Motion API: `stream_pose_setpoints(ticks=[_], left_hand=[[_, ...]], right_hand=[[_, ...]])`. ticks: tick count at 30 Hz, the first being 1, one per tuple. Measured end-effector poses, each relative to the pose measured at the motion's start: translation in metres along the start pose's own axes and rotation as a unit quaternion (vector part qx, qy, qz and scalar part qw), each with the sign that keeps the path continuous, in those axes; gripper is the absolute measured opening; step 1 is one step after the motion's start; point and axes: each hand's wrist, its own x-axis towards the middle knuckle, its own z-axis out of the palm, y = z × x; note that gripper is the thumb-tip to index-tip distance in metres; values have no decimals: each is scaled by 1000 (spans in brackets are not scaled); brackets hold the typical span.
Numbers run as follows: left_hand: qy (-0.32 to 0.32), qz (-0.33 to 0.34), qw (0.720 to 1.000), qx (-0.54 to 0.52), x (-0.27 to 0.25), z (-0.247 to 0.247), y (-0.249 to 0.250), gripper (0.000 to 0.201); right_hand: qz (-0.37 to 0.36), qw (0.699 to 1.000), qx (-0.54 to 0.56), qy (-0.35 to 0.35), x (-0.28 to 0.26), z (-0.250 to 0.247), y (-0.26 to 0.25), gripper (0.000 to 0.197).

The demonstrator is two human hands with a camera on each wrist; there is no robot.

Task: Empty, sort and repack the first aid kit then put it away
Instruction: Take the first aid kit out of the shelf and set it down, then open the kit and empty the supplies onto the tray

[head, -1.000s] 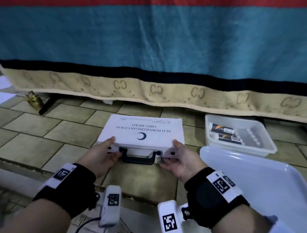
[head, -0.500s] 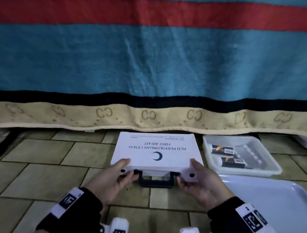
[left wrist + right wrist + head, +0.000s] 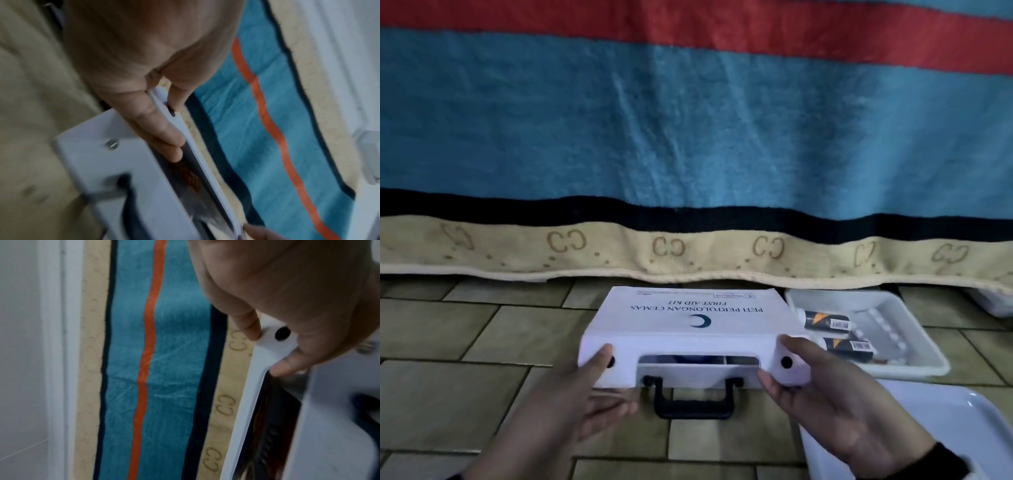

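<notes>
The white first aid kit [image 3: 688, 318] lies on the tiled floor, black handle [image 3: 693, 399] toward me. Its lid is raised a little at the front, and a dark gap shows contents I cannot make out. My left hand [image 3: 611, 377] pinches the lid's front left corner, thumb on top and fingers underneath. My right hand [image 3: 779, 363] pinches the front right corner the same way. In the left wrist view my left hand [image 3: 164, 123] holds the lid edge [image 3: 197, 155] above the base [image 3: 98, 162]. The right wrist view shows my right hand [image 3: 269, 350] on the lid [image 3: 246, 386].
A white bin [image 3: 914, 329] right of the kit holds two dark bottles [image 3: 825, 320] and a blister strip. A white tray [image 3: 928, 428] lies at the near right. A striped blanket [image 3: 688, 137] hangs just behind the kit. Bare floor tiles [image 3: 448, 394] spread to the left.
The kit's lid has come up off the base at the front, opening a gap. Both hands stay at the front corners and now pinch the lid. My view has moved closer.
</notes>
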Motion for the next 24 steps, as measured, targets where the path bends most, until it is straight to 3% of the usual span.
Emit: stream_pose_setpoints(ticks=[5, 9, 13, 16, 20, 22, 24], left_hand=[[-47, 139, 987, 59, 5, 5, 45, 12], [-91, 160, 982, 53, 21, 12, 81, 13], [-96, 168, 978, 77, 42, 18, 98, 11], [-51, 211, 962, 166, 63, 22, 96, 8], [43, 280, 902, 327, 83, 24, 93, 17], [81, 264, 873, 402, 91, 25, 95, 34], [78, 243, 877, 408, 100, 26, 95, 39]], right_hand=[[-73, 994, -47, -74, -15, 15, -42, 10], [-121, 979, -101, -127, -2, 27, -73, 9], [-170, 959, -199, -111, 16, 35, -92, 11], [-217, 927, -294, -83, 29, 39, -98, 17], [-299, 876, -378, -23, 51, 38, -98, 14], [-355, 836, -417, 24, 62, 38, -100, 13], [-382, 797, -466, 55, 71, 39, -102, 19]])
